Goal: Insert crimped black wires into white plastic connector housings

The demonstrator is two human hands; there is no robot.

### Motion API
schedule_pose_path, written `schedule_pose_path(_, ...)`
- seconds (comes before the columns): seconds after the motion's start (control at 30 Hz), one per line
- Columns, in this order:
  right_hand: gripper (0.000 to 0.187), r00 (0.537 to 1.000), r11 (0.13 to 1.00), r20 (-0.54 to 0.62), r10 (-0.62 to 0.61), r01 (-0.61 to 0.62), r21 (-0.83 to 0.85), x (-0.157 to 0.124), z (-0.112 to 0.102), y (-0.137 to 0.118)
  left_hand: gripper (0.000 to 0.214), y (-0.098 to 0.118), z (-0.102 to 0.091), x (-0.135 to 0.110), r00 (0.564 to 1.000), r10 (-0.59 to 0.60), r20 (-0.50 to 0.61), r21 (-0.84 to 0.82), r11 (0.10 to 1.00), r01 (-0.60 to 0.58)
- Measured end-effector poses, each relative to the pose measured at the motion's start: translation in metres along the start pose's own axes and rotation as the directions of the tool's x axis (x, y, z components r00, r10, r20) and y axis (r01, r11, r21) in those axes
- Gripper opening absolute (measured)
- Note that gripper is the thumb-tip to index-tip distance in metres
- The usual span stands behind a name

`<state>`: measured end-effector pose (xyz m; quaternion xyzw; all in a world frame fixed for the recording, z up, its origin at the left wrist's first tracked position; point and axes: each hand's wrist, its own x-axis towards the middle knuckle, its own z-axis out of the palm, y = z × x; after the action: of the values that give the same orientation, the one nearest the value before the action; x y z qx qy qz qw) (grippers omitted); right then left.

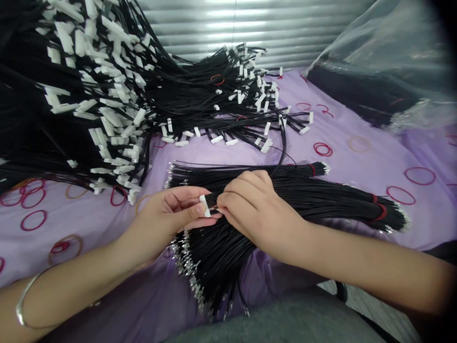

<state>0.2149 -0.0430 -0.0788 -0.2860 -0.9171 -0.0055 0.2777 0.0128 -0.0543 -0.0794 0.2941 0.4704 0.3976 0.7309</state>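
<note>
My left hand (182,209) pinches a small white connector housing (205,206) between thumb and fingers. Close on its right side, my right hand (253,205) has thumb and fingers pressed together on thin wire at the back of the housing. The wire ends between the fingertips are partly hidden. Beneath both hands lies a fanned bundle of black wires (221,247) with bare metal terminals (189,267) along its left edge. Red bands (378,209) bind this bundle at the right, where more terminals show.
A big heap of black cables with white connectors (110,95) fills the left, and another pile (214,90) lies behind. Red rubber bands (323,149) are scattered over the purple cloth (296,138). A clear plastic bag (389,62) with dark contents stands at the back right.
</note>
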Motion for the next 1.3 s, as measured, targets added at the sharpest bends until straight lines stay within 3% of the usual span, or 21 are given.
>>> schedule_pose_path(0.3,0.029,0.999,0.999,-0.037,-0.023,0.022,-0.047,0.002,0.006,-0.005,0.025,-0.001,-0.003,0.003,0.999,0.009,0.050,0.012,1.000,-0.010)
schedule_pose_path(0.47,0.032,0.995,0.994,-0.049,-0.091,0.087,-0.063,0.006,0.010,-0.005,0.030,0.004,0.002,0.003,0.998,-0.047,0.037,-0.035,0.998,0.048)
schedule_pose_path(0.63,0.026,0.992,0.989,-0.051,-0.118,0.122,0.079,0.006,0.003,0.001,0.030,0.004,0.003,0.000,0.998,-0.053,0.013,-0.087,0.995,0.054)
schedule_pose_path(0.8,0.016,0.969,0.943,0.102,-0.225,0.190,0.272,0.003,-0.004,0.006,0.021,0.004,0.001,0.001,0.997,-0.072,0.023,-0.130,0.989,0.074)
schedule_pose_path(0.93,0.014,0.970,0.902,-0.012,-0.245,0.232,0.364,-0.002,-0.005,0.009,0.016,0.004,0.002,0.001,0.998,-0.061,0.005,-0.109,0.992,0.061)
schedule_pose_path(1.03,0.008,0.978,0.851,-0.095,-0.185,0.208,0.482,-0.003,-0.009,0.008,0.019,0.003,0.002,0.001,0.998,-0.061,-0.006,-0.094,0.994,0.061)
schedule_pose_path(1.13,0.008,0.992,0.824,-0.075,-0.100,0.125,0.553,-0.003,-0.015,0.004,0.019,0.004,0.003,0.000,0.998,-0.057,-0.001,-0.082,0.995,0.057)
schedule_pose_path(1.3,0.009,0.986,0.911,-0.158,0.049,0.021,0.411,-0.001,-0.013,0.007,0.012,0.005,0.004,-0.002,0.999,-0.030,0.039,-0.048,0.998,0.032)
